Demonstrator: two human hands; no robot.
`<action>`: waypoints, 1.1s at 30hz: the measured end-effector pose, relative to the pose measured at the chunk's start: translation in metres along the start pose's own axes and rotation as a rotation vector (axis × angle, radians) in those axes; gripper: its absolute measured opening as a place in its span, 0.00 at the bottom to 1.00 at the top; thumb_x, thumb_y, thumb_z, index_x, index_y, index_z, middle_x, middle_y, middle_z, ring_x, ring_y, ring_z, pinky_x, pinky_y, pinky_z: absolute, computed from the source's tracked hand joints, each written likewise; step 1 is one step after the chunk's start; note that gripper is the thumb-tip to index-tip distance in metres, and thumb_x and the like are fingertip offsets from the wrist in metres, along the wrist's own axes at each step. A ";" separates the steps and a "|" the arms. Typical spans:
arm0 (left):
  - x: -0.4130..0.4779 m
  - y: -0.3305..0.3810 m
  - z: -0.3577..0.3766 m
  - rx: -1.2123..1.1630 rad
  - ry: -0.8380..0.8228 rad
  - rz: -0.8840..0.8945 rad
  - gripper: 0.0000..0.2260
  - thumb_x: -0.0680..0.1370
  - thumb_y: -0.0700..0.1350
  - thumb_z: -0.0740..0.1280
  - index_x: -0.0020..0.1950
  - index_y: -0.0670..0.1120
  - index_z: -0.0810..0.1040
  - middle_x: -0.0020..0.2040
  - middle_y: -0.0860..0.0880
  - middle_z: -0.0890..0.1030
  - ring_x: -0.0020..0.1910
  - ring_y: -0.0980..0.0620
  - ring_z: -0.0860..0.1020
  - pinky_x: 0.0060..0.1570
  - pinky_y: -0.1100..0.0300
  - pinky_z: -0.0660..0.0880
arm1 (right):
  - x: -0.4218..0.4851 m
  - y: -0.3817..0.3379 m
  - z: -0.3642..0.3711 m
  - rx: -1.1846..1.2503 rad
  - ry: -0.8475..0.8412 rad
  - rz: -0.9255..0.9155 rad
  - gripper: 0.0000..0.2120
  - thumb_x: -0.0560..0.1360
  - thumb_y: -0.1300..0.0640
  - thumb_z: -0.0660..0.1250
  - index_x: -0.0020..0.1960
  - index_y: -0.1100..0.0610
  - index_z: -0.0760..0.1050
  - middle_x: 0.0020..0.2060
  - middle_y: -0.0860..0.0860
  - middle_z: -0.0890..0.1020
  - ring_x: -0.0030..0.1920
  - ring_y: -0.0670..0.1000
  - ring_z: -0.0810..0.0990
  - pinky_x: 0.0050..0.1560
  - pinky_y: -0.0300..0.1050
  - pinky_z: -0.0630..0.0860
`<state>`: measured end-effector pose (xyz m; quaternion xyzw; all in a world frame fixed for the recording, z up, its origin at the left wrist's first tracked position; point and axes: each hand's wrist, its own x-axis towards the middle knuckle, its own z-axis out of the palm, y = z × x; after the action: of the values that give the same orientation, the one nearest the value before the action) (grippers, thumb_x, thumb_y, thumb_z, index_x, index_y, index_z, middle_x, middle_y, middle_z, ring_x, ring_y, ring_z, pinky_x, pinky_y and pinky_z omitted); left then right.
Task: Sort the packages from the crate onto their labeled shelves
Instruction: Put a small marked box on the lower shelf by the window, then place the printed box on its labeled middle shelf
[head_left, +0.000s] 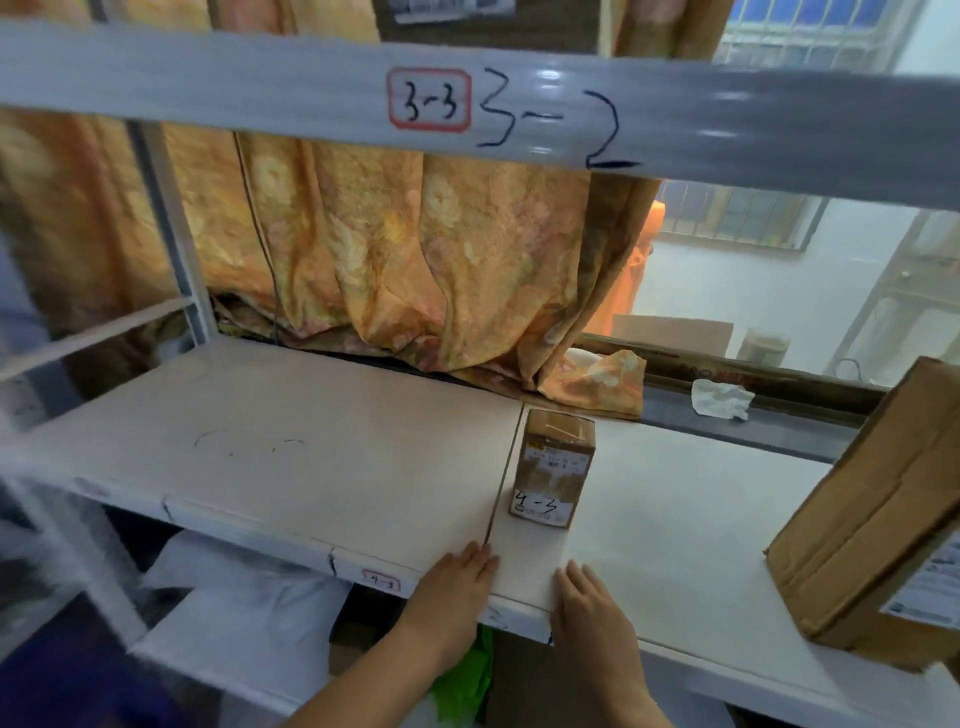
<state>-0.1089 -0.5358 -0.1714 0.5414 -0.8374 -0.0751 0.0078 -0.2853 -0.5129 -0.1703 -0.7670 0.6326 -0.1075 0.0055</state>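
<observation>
Both hands are lying flat on the front edge of the white shelf (311, 467), holding nothing. The left hand (457, 577) is resting with straight fingers at the near end of the seam between two shelf boards. The right hand (587, 597) is lying just beside it, its fingers straight and pointing away.

To the left of the left hand, a red-bordered 4-3 label (382, 582) is sitting on the shelf's front lip.

Beyond the fingertips of both hands and apart from them, a small cardboard box (553, 467) is standing upright on the shelf. It is more in line with the right hand, and 4-3 is handwritten on its near face.

Well off to the right of the right hand, a large cardboard box (872, 509) is leaning tilted.

Farther back, an orange curtain (415, 260) is hanging behind the shelf. Overhead, a grey beam (208, 78) is carrying a 3-3 label (430, 98).
</observation>
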 end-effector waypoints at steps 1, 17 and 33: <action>-0.015 -0.005 -0.003 -0.005 0.006 0.020 0.33 0.75 0.30 0.56 0.77 0.44 0.48 0.78 0.47 0.48 0.76 0.49 0.48 0.74 0.56 0.45 | -0.004 -0.009 -0.014 -0.028 -0.020 -0.046 0.21 0.40 0.55 0.84 0.29 0.55 0.82 0.30 0.45 0.82 0.32 0.45 0.82 0.30 0.32 0.77; -0.374 -0.211 -0.088 -0.167 0.251 -0.604 0.19 0.79 0.38 0.56 0.70 0.46 0.68 0.69 0.47 0.69 0.67 0.50 0.69 0.65 0.58 0.67 | -0.040 -0.341 -0.070 0.034 -0.339 -0.457 0.09 0.79 0.61 0.58 0.54 0.57 0.75 0.43 0.51 0.79 0.39 0.50 0.76 0.37 0.38 0.74; -0.619 -0.331 -0.054 -0.177 -0.008 -1.217 0.23 0.80 0.40 0.54 0.76 0.48 0.56 0.74 0.47 0.62 0.71 0.48 0.63 0.68 0.56 0.62 | -0.064 -0.628 0.017 0.081 -0.698 -0.973 0.13 0.78 0.60 0.59 0.51 0.60 0.82 0.51 0.52 0.83 0.47 0.55 0.80 0.48 0.50 0.77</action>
<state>0.4517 -0.1134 -0.1199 0.9193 -0.3689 -0.1373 0.0054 0.3146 -0.3277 -0.1067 -0.9576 0.1652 0.1367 0.1923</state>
